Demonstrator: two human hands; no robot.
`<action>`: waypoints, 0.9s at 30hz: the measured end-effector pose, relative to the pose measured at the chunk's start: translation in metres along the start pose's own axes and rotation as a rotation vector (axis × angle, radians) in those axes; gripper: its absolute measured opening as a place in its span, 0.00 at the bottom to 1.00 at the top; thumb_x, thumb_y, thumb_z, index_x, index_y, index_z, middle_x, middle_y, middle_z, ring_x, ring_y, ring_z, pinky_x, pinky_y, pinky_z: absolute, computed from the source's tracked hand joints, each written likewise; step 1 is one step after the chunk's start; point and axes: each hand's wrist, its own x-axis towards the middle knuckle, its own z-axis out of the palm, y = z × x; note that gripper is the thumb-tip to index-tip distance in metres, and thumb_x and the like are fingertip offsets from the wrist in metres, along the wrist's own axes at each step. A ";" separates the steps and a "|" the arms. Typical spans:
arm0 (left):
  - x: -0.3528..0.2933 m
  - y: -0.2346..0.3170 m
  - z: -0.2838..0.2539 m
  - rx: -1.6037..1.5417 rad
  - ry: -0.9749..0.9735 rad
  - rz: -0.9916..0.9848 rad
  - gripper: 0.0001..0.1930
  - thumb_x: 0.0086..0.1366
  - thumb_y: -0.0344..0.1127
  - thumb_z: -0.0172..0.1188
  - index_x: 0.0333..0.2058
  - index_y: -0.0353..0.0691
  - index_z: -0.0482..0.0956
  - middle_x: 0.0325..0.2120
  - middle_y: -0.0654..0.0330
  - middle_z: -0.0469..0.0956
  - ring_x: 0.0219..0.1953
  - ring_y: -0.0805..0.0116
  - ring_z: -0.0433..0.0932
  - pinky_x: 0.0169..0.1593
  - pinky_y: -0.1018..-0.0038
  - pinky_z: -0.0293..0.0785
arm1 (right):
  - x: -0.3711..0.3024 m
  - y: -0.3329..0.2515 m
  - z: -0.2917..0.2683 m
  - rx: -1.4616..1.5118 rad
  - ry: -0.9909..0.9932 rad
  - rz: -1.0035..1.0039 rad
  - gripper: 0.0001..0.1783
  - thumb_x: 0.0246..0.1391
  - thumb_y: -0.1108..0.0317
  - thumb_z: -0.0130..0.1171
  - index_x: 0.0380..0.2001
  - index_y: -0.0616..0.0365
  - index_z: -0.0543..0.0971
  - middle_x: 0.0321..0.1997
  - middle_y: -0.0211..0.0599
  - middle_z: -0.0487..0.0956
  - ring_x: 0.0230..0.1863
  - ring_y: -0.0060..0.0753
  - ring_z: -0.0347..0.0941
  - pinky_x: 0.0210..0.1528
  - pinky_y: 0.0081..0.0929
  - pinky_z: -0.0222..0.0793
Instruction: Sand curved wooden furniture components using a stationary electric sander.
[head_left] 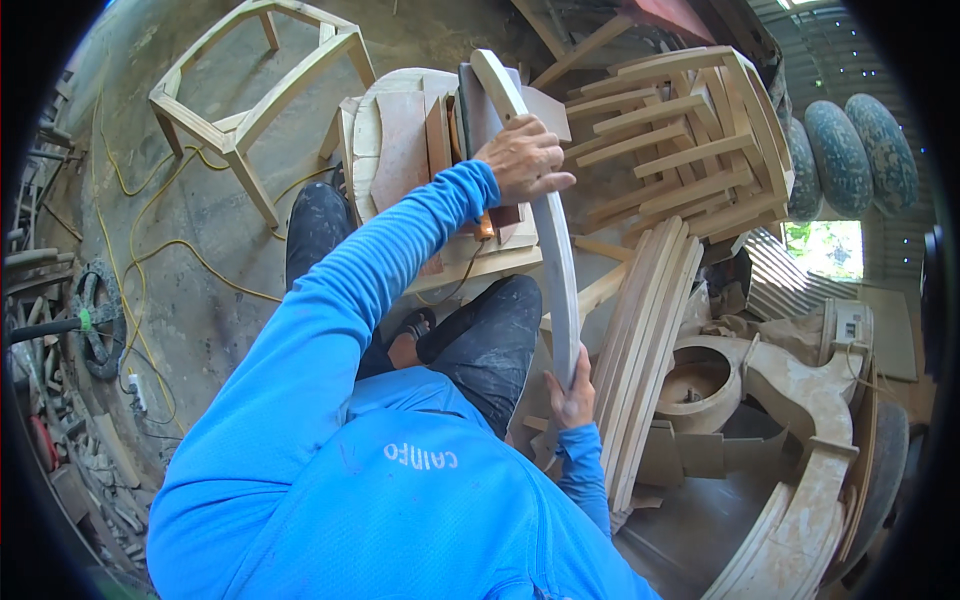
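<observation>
My left hand (523, 160) is closed over the upper part of a long, curved wooden piece (556, 240). Around its lower end my right hand (573, 392) is wrapped, so the piece runs slantwise between the two. Its top end lies over a dark grey flat surface (478, 105) on a low wooden stand. Beside that surface sits a tool with an orange part (485, 226) and a dark cable; it looks like a power sander on its side, mostly hidden by my left hand and sleeve.
A bare wooden frame (240, 130) stands at the far left, near yellow cord (190, 250) on the floor. Stacked frames (690, 140) and long wooden strips (645, 360) lie to the right. A beige machine with a round opening (800, 385) stands beyond. My knees flank the stand (500, 262).
</observation>
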 end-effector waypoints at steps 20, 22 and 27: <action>-0.017 0.025 0.012 0.097 -0.039 -0.075 0.15 0.65 0.44 0.50 0.34 0.42 0.82 0.37 0.57 0.76 0.55 0.59 0.71 0.74 0.51 0.47 | -0.027 0.024 0.014 0.014 -0.100 0.097 0.35 0.60 0.66 0.66 0.66 0.53 0.61 0.51 0.63 0.79 0.51 0.71 0.78 0.48 0.53 0.76; -0.014 0.010 0.013 0.108 -0.083 -0.078 0.15 0.66 0.44 0.50 0.36 0.42 0.83 0.38 0.56 0.77 0.57 0.60 0.70 0.74 0.51 0.47 | -0.007 0.042 0.042 0.018 -0.100 0.076 0.35 0.61 0.66 0.66 0.66 0.53 0.61 0.51 0.64 0.79 0.51 0.72 0.77 0.48 0.53 0.76; -0.019 0.008 0.014 0.239 -0.203 -0.054 0.17 0.67 0.47 0.51 0.38 0.41 0.82 0.40 0.54 0.77 0.59 0.58 0.69 0.74 0.50 0.46 | 0.006 0.080 0.085 0.125 -0.139 0.097 0.33 0.61 0.65 0.65 0.65 0.53 0.62 0.51 0.62 0.79 0.51 0.72 0.77 0.49 0.53 0.76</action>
